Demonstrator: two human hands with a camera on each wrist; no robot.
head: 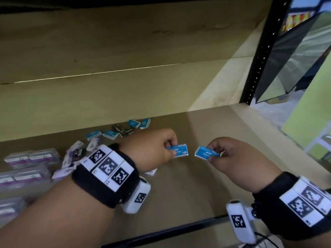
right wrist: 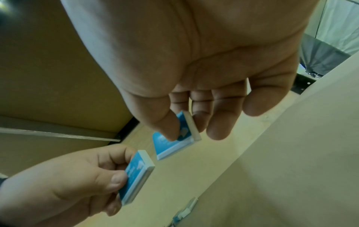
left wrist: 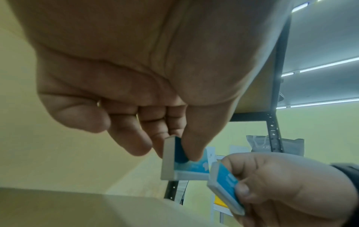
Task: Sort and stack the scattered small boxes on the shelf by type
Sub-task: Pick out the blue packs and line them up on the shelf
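Two small blue staple boxes are held above the brown shelf board (head: 189,192), a short gap apart. My left hand (head: 170,149) pinches the left blue box (head: 180,151) by its left end, between thumb and fingers. My right hand (head: 215,153) pinches the right blue box (head: 205,154) by its right end. In the left wrist view the left blue box (left wrist: 191,168) sits under my thumb, with the right blue box (left wrist: 225,188) beside it. The right wrist view has the right blue box (right wrist: 170,145) tilted and the left blue box (right wrist: 136,175) below it.
Several more blue boxes (head: 134,123) and black boxes (head: 123,130) lie scattered at the back of the shelf. A loose heap of purple-and-white boxes (head: 75,154) lies by my left wrist, beside purple stacks (head: 32,158) at the far left. A black upright post (head: 259,59) bounds the shelf's right side.
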